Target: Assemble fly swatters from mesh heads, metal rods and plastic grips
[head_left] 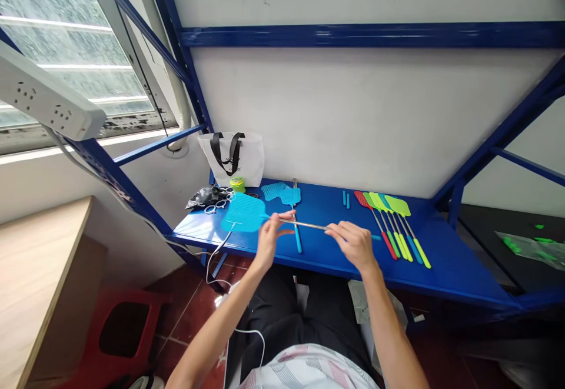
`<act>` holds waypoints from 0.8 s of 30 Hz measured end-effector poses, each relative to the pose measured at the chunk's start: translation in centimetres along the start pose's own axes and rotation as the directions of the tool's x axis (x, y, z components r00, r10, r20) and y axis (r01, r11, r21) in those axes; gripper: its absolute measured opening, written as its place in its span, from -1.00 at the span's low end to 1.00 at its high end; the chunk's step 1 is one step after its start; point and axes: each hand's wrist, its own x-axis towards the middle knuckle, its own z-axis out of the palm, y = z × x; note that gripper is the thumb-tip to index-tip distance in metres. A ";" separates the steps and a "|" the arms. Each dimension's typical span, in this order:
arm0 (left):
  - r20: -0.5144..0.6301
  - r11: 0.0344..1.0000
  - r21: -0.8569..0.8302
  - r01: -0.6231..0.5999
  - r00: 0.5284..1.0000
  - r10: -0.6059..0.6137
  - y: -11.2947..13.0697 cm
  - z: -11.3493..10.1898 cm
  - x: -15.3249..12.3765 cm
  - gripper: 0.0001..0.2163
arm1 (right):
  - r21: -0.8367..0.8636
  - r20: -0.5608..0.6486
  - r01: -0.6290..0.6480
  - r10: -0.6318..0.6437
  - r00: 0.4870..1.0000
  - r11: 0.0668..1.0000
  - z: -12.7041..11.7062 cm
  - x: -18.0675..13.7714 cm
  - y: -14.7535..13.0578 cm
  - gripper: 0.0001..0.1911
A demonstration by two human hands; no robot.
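Observation:
A fly swatter with a light-blue mesh head (243, 212) and a thin metal rod is held level above the blue table. My left hand (268, 239) is closed round the neck where head meets rod, with some fingers stretched out. Along the rod to the right, my right hand (354, 243) is closed on the swatter's other end; a bit of blue handle (375, 238) shows beyond it. Behind my left hand lie another blue swatter head (290, 195) with a blue handle (298, 239) below it, and a further blue mesh head (272, 190).
Several coloured fly swatters (399, 230) lie in a row at the right, near two short blue pieces (346, 199). At the left are a white bag (241, 153), a yellow-green tub (237, 185), scissors (210, 208) and a white cable (216, 250). Blue frame posts flank the table.

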 end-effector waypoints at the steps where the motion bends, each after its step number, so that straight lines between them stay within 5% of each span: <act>1: 0.052 0.999 -0.003 0.035 0.998 -0.034 -0.6 0.9 -0.8 -0.43 | 0.013 0.025 0.006 -0.006 1.000 1.000 0.9 0.3 -1.2 -0.71; 5: 0.165 0.989 0.030 0.148 0.975 -0.150 -2.3 3.4 -3.2 -0.42 | -0.008 0.089 -0.006 0.007 0.996 1.000 3.1 1.0 -5.0 -0.65; 11: 0.253 0.978 0.070 0.198 0.945 -0.209 -1.6 3.2 -3.1 -0.39 | -0.015 0.106 -0.127 0.128 0.986 0.992 3.2 0.6 -6.9 -0.62; 19: 0.287 0.982 0.012 0.187 0.940 -0.183 -2.4 2.4 -2.3 -0.38 | 0.202 0.120 -0.240 0.219 0.968 0.949 4.0 1.1 -7.4 -0.61; 24: 0.182 0.988 0.026 0.155 0.971 -0.157 -2.1 1.7 -1.7 -0.46 | 0.333 0.182 -0.339 0.292 0.939 0.880 3.3 1.3 -6.9 -0.57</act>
